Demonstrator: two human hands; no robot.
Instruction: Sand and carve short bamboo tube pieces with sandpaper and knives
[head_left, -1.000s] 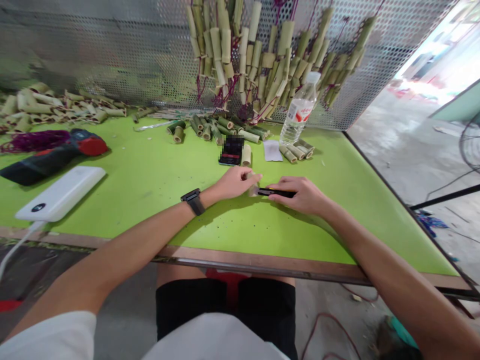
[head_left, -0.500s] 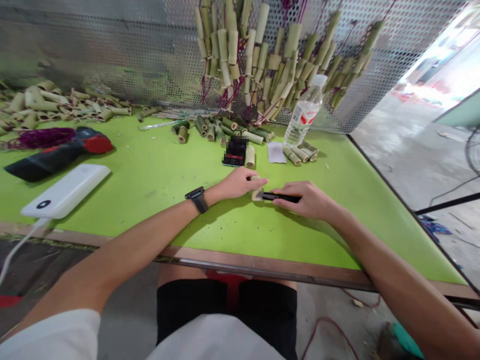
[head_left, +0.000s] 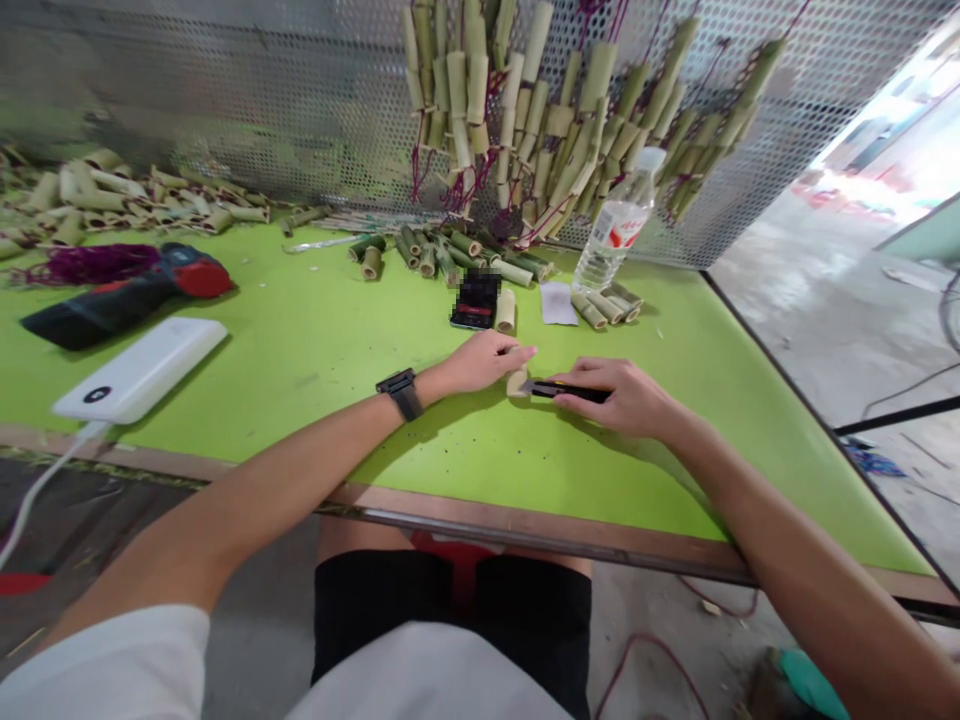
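Observation:
A short piece of pale bamboo [head_left: 517,384] lies on the green tabletop [head_left: 315,330]. My left hand [head_left: 484,361], with a black watch on its wrist, is closed on the far part of this piece, thumb stretched over it. My right hand [head_left: 626,397] is wrapped round a black utility knife [head_left: 574,391] that points left. Its blade touches the near end of the bamboo piece. Beyond my left hand stand a pale bamboo tube [head_left: 506,310] and a dark phone [head_left: 475,300], partly blurred out.
A water bottle [head_left: 619,220] and several cut bamboo tubes [head_left: 606,307] stand at the back right, by a paper slip [head_left: 559,303]. On the left lie a white power bank [head_left: 142,370] and a black-and-red power tool [head_left: 127,297]. Strung bamboo [head_left: 540,110] hangs against the mesh panel.
The whole view has shifted slightly. The knife blade and the bamboo piece have changed angle a little against each other; both hands keep their hold.

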